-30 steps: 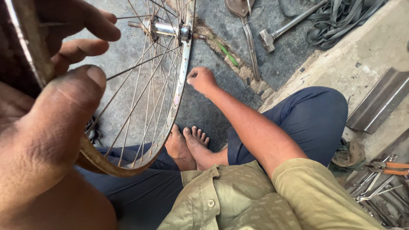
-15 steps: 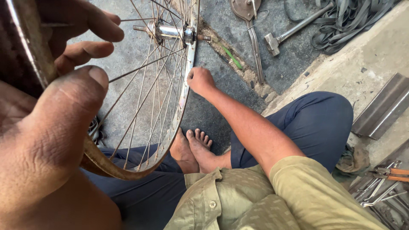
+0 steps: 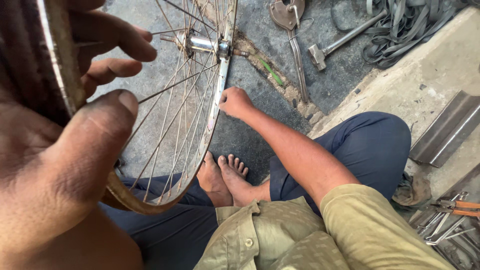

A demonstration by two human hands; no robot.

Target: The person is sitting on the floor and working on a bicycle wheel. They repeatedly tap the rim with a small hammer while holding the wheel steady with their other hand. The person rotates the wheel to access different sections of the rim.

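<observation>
A bare spoked bicycle wheel (image 3: 150, 204) with a rusty rim and a shiny hub (image 3: 204, 45) stands upright between my knees. My left hand (image 3: 75, 150) is very close to the camera at the left, thumb and fingers wrapped around the upper part of the rim. On the right side of the wheel, my right hand (image 3: 235, 102) is closed in a fist against the rim edge, arm stretched forward. My bare feet (image 3: 225, 175) rest on the ground just behind the wheel's lower edge.
On the dark ground beyond the wheel lie a hammer (image 3: 340, 40), a long metal hand tool (image 3: 292, 35) and a heap of rubber strips (image 3: 410, 25). A concrete step (image 3: 440, 75) at the right carries a metal angle piece (image 3: 445, 132) and orange-handled pliers (image 3: 457, 206).
Both hands keep their grip on the rim. The hub and my right hand sit slightly lower and further right in the view than a second ago.
</observation>
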